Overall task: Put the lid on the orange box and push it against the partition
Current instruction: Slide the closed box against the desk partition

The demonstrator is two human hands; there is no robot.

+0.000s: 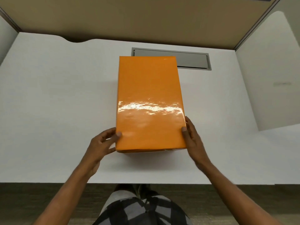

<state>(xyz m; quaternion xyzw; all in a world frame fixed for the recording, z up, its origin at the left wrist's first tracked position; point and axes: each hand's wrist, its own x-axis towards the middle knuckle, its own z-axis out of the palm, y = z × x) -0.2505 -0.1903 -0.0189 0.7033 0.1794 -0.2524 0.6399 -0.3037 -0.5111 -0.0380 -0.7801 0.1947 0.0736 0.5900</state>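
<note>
checkered fabric [141, 210] shows at the bottom edge, above dark floor. left hand [103, 142] clasps the near left corner of the lid [150, 101], thumb on top, fingers spread down the side; right hand [192, 138] presses the near right edge the same way. lid is glossy orange, glare across its middle, seated on the orange box [142, 151], whose front shows only as a thin strip. it sits mid white tabletop [56, 95], far end overlapping a grey cable hatch [193, 60], apart from the tan partition [129, 18].
</note>
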